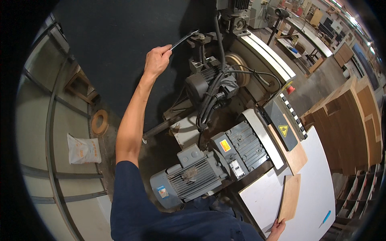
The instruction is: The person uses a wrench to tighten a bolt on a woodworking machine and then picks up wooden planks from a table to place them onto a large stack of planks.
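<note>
My left arm reaches far forward, and my left hand (157, 60) is closed around the end of a slim metal wrench (184, 40). The wrench's far end is at the round-topped fitting (200, 37) on the machine; whether it grips the fitting I cannot tell. Low on the right, my right hand (276, 229) holds the near end of a slightly curved wooden board (290, 196). That board lies along the white worktop (315, 180), its far end close to another wooden piece (296, 158) beside the machine's grey guard (282, 127).
A large grey motor (189, 176) sits just in front of me. Bundled black cables (211, 94) hang beyond it. A red stop button (290, 89) juts from the machine's side. A blue-handled tool (325, 217) rests on the worktop. Stacked wooden panels (341, 120) stand right; a white sack (83, 149) lies left.
</note>
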Available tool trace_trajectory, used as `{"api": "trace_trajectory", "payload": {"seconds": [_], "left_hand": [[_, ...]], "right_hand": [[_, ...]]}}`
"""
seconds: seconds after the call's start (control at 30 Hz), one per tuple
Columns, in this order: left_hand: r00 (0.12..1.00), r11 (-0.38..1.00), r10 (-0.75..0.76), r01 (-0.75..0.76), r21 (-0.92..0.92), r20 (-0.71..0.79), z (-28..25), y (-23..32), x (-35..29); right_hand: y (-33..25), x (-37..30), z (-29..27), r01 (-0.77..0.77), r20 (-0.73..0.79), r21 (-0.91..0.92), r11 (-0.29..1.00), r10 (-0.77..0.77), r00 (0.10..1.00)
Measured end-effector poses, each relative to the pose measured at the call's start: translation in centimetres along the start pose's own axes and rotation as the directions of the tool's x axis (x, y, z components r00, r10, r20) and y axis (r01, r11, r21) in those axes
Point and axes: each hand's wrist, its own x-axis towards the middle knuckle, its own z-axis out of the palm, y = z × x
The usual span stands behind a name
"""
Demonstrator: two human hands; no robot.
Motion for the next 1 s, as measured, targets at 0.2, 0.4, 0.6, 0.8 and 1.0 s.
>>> {"api": "trace_trajectory", "payload": {"seconds": [0.2,0.4,0.6,0.8,1.0], "left_hand": [[0.989,0.997,0.014,-0.003,-0.074,0.147,-0.4,-0.3,1.3],[0.981,0.999,-0.035,0.031,0.024,0.192,-2.6,0.7,1.9],[0.951,1.0,0.015,-0.023,0.021,0.31,-3.4,-0.9,4.9],[0.916,0.998,0.001,-0.026,0.059,0.401,-3.6,-4.2,8.0],[0.962,0.986,0.037,-0.079,0.147,0.27,-3.4,0.8,4.3]], "right_hand": [[1.4,-1.9,-1.5,0.403,0.233,-0.549,0.733,-0.328,0.915],[1.9,-0.1,-2.5,0.354,0.236,-0.568,0.743,-0.266,0.935],[0.8,-5.0,2.5,0.57,0.248,-0.519,0.637,-0.526,0.813],[0.4,-3.9,4.1,0.478,0.205,-0.549,0.686,-0.444,0.873],[0.7,-3.6,4.2,0.465,0.175,-0.539,0.702,-0.447,0.877]]}}
